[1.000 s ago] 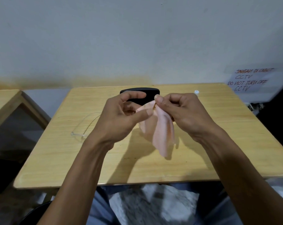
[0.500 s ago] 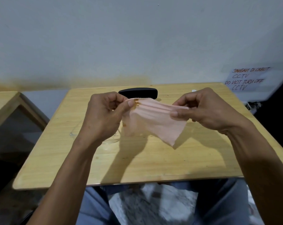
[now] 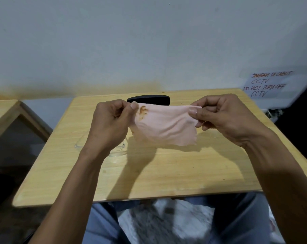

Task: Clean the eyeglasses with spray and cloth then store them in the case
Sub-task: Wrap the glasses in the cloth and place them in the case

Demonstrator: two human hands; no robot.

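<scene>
Office-like room: CCTV notice (image 3: 267, 84), desks

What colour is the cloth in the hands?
Pale pink cloth with a brown stain near its left corner; the head view shows it.

case (image 3: 148, 100) behind, eyeglasses (image 3: 118, 150) left, right tabletop (image 3: 211, 164) open

Wooden table (image 3: 166, 173), black case (image 3: 149, 100), clear eyeglasses (image 3: 118, 150)
</scene>
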